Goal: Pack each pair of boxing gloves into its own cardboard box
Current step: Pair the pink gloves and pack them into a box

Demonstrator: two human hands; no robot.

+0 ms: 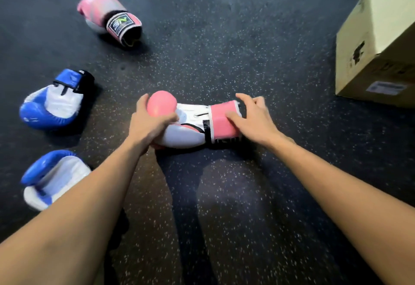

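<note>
While the left hand (149, 125) wraps the padded end of the pink glove (190, 125) on the floor (224, 195), the right hand (251, 118) clasps its cuff.

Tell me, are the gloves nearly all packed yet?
Not yet, nothing looks packed. All four gloves are on the floor. The left hand and right hand hold one pink glove. Its partner, the other pink glove, lies farther away. The two blue gloves wait at the left. Only one cardboard box shows, and it looks shut.
</note>
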